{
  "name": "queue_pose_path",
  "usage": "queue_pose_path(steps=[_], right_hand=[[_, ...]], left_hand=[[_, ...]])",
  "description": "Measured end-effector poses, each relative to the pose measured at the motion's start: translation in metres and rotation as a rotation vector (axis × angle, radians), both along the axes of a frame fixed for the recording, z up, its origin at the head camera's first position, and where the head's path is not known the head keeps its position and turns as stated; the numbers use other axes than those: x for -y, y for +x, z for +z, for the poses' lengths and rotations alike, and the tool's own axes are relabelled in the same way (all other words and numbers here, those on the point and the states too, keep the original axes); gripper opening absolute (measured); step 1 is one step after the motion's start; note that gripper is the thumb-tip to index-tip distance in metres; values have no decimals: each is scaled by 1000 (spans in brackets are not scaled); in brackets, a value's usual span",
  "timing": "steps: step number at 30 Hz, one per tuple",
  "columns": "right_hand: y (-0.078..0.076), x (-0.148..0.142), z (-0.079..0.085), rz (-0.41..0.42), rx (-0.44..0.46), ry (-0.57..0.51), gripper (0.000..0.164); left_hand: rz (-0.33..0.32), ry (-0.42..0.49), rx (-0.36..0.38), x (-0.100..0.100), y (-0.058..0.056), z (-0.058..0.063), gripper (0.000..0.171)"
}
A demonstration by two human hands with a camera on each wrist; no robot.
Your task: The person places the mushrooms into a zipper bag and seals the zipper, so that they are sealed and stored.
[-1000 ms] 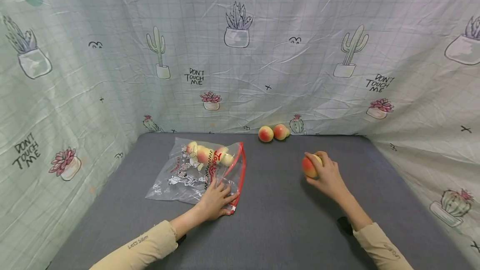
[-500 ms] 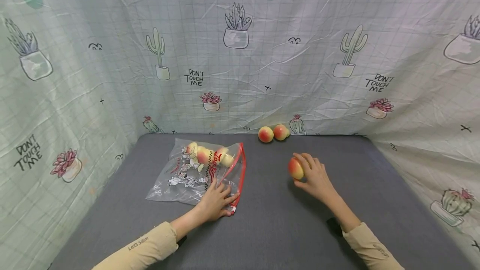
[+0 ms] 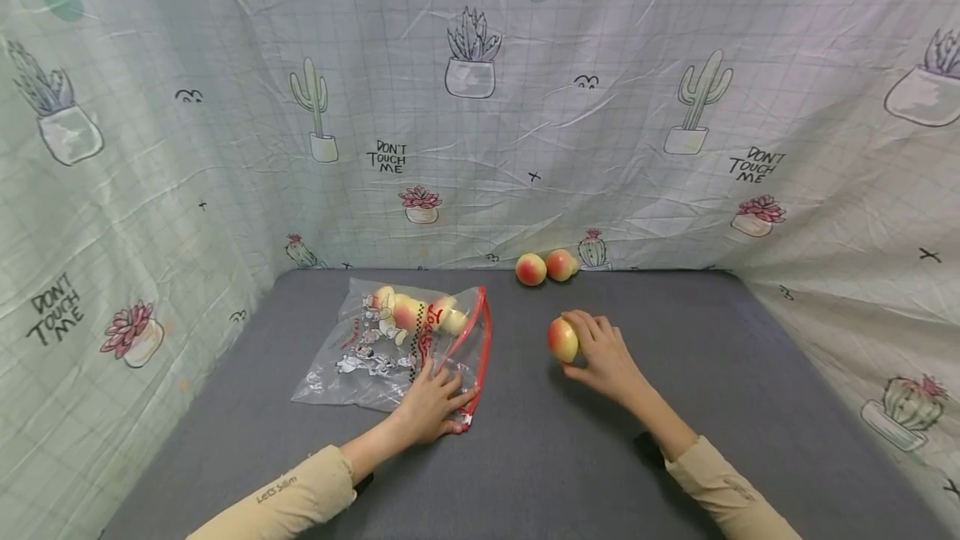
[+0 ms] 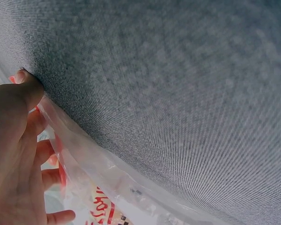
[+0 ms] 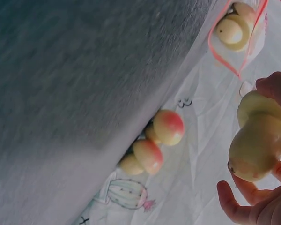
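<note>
A red-and-yellow pear (image 3: 562, 340) is in my right hand (image 3: 606, 362), gripped between thumb and fingers above the table. In the right wrist view, the held pear (image 5: 256, 147) shows a wide lobe and a narrower one. My left hand (image 3: 431, 407) rests with spread fingers on the clear plastic bag (image 3: 322, 377), near the corner of its red zip edge (image 3: 487, 327). The left wrist view shows the thumb (image 4: 32, 89) at that edge and fingers over the film. Several pears (image 3: 408, 311) lie inside the bag; printing partly hides them.
Two pears, one (image 3: 531, 270) beside the other (image 3: 560, 265), lie at the far edge of the grey table (image 3: 517, 473). A cloth backdrop (image 3: 480, 140) printed with potted cacti hangs behind and along both sides.
My right hand has carried the pear leftward across the table, closer to the bag's opening. The left hand and bag have stayed in place.
</note>
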State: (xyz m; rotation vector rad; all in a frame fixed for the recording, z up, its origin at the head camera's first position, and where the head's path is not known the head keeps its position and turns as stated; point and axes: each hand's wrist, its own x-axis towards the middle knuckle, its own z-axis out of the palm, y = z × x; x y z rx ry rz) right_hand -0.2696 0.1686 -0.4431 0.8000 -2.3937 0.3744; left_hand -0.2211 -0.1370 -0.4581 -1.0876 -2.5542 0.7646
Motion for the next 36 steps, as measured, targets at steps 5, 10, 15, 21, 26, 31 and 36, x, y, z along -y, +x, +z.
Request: queue_pose_path(steps=[5, 10, 15, 21, 26, 31, 36], right_hand=[[-1, 12, -4, 13, 21, 19, 75], [-2, 23, -7, 38, 16, 37, 73], [-4, 35, -8, 48, 21, 54, 73], [-6, 48, -7, 56, 58, 83, 73], [-8, 57, -4, 60, 75, 87, 72], [-10, 64, -3, 65, 86, 111, 73], [-13, 70, -5, 80, 102, 114, 74]], left_hand=[[2, -1, -9, 1, 1, -1, 59], [-9, 5, -23, 1, 2, -2, 60], [0, 3, -19, 1, 2, -3, 60], [-3, -9, -27, 1, 0, -5, 60], [-12, -7, -36, 0, 1, -3, 61], [-6, -14, -27, -1, 1, -2, 61], [3, -22, -31, -2, 1, -1, 61]])
